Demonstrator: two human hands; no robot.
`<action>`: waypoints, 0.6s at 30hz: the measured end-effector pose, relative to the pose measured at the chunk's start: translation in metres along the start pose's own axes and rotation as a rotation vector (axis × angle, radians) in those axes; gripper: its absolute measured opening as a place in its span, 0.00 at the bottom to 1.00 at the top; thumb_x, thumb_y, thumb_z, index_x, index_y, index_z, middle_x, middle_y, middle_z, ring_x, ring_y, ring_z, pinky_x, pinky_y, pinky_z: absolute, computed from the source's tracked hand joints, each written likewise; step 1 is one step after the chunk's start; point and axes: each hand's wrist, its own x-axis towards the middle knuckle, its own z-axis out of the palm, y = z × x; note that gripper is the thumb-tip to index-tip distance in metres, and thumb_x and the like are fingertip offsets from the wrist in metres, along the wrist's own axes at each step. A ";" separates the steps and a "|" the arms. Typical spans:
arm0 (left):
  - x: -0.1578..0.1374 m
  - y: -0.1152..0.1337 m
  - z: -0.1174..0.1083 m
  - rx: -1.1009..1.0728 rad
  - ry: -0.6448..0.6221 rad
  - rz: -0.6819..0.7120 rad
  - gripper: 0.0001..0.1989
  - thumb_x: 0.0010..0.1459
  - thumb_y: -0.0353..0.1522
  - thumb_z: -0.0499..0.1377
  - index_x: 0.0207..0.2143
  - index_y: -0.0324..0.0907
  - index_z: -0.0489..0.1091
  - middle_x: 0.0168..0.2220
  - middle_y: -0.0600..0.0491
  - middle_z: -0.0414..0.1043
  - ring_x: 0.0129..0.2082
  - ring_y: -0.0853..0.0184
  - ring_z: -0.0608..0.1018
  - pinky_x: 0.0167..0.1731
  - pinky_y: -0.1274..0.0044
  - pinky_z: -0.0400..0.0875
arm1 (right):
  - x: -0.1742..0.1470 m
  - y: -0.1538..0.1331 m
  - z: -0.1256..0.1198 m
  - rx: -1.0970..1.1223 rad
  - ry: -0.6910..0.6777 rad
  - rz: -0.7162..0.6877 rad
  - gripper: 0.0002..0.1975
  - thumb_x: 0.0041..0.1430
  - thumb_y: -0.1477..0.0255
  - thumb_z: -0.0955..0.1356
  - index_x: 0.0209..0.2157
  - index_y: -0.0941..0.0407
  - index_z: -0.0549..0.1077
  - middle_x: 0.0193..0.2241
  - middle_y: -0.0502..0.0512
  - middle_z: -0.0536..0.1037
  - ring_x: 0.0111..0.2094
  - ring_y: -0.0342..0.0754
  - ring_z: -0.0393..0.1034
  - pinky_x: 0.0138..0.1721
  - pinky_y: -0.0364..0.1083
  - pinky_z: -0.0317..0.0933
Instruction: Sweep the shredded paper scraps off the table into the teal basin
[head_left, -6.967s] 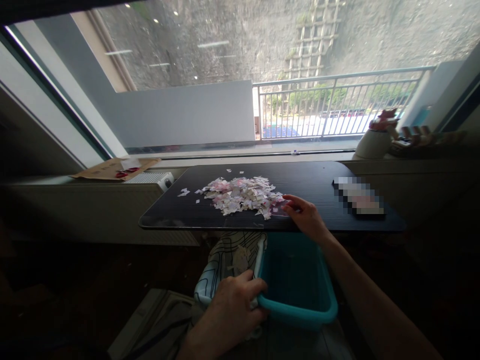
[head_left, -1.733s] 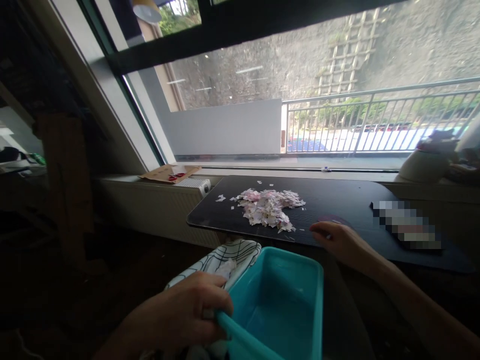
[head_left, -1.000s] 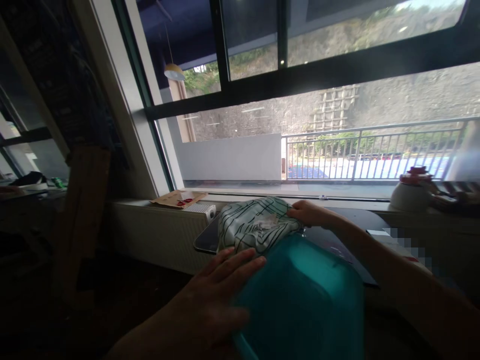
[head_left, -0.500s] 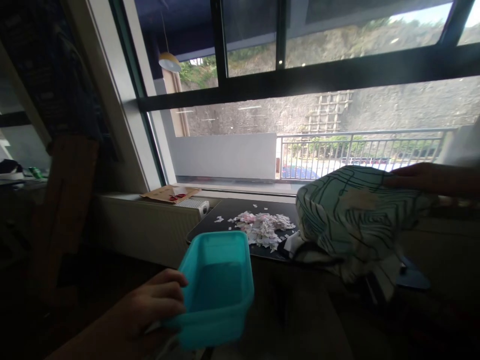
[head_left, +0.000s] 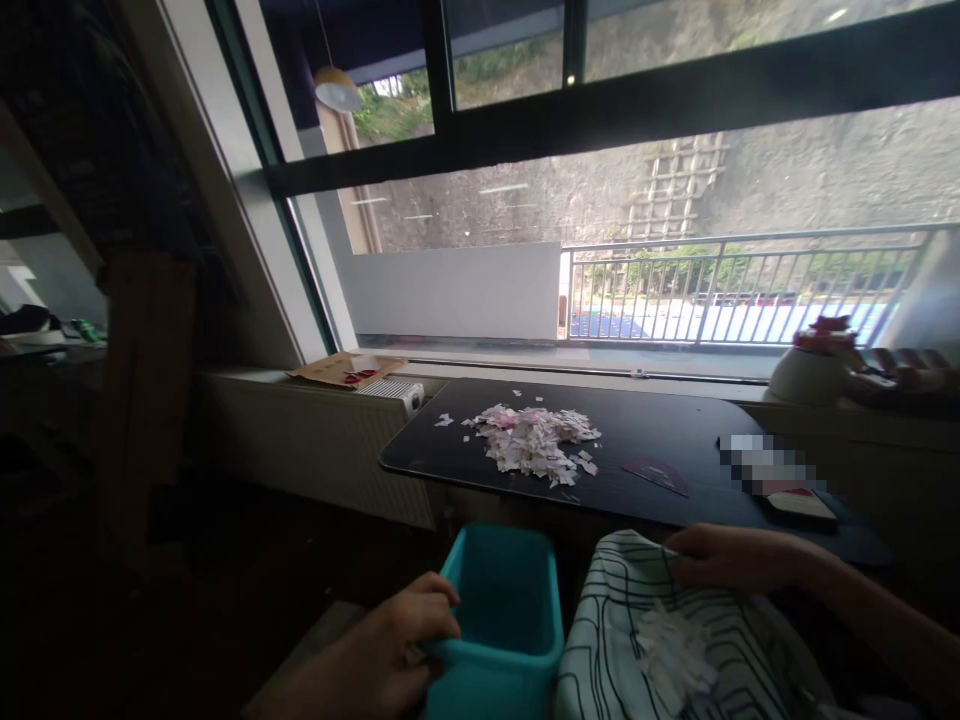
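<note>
My left hand (head_left: pixel 416 635) is closed on the near left rim of a turquoise plastic bin (head_left: pixel 495 665), which is tilted with its mouth facing up. No contents show in the part of the bin that I can see. To its right, my right hand (head_left: pixel 739 560) grips the upper edge of a pale patterned cloth (head_left: pixel 604 620) with dark lines. A whitish patch that looks like paper scraps (head_left: pixel 675 655) shows on the cloth. Beyond both hands, a heap of torn paper pieces (head_left: pixel 532 440) lies on a black tabletop (head_left: pixel 465 465).
A purple protractor (head_left: pixel 656 475) lies right of the heap, near a blurred-out flat item (head_left: pixel 765 465). Behind stand a white round container with a red top (head_left: pixel 814 370) and a window. Red-handled scissors (head_left: pixel 360 377) rest on a brown envelope (head_left: pixel 322 370) at left.
The cloth came down off the right side of the table toward me, uncovering the protractor and flat item. The bin moved right and lower, beside the cloth.
</note>
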 end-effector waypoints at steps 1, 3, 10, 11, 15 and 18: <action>0.008 -0.005 0.003 0.000 0.000 0.008 0.11 0.51 0.22 0.53 0.34 0.43 0.69 0.41 0.51 0.69 0.55 0.59 0.63 0.52 0.73 0.61 | 0.013 0.004 0.010 -0.030 0.011 0.006 0.16 0.56 0.63 0.62 0.35 0.58 0.76 0.31 0.54 0.79 0.32 0.50 0.72 0.31 0.43 0.63; 0.023 -0.015 0.006 0.030 0.019 0.038 0.12 0.49 0.20 0.51 0.33 0.43 0.67 0.39 0.51 0.70 0.56 0.60 0.62 0.53 0.72 0.59 | 0.033 0.010 0.026 -0.073 0.113 0.000 0.15 0.56 0.65 0.62 0.34 0.58 0.76 0.31 0.55 0.79 0.32 0.50 0.72 0.32 0.44 0.62; 0.050 -0.023 0.012 0.363 -0.043 0.049 0.20 0.44 0.18 0.51 0.37 0.44 0.68 0.43 0.53 0.69 0.57 0.61 0.61 0.59 0.68 0.48 | 0.052 0.024 0.057 -0.036 0.472 -0.022 0.17 0.55 0.67 0.62 0.41 0.59 0.76 0.43 0.61 0.78 0.44 0.56 0.71 0.48 0.50 0.60; 0.049 -0.019 0.015 0.423 -0.051 0.017 0.22 0.43 0.18 0.51 0.40 0.44 0.68 0.45 0.52 0.69 0.58 0.61 0.60 0.60 0.65 0.45 | 0.054 0.027 0.060 -0.001 0.499 -0.018 0.17 0.55 0.67 0.62 0.42 0.59 0.76 0.45 0.61 0.77 0.46 0.57 0.70 0.50 0.52 0.59; 0.048 -0.001 0.035 0.589 -0.043 -0.065 0.25 0.47 0.24 0.57 0.50 0.41 0.65 0.45 0.49 0.70 0.54 0.56 0.65 0.60 0.57 0.32 | 0.056 0.035 0.067 0.253 0.535 -0.041 0.22 0.49 0.71 0.63 0.47 0.61 0.74 0.45 0.60 0.78 0.48 0.57 0.69 0.52 0.52 0.58; 0.054 0.010 0.057 0.603 -0.062 -0.006 0.26 0.47 0.35 0.64 0.49 0.39 0.65 0.44 0.47 0.71 0.50 0.54 0.68 0.59 0.57 0.37 | 0.050 0.041 0.069 0.456 0.477 0.015 0.26 0.48 0.71 0.62 0.50 0.63 0.72 0.45 0.60 0.78 0.45 0.56 0.72 0.49 0.52 0.63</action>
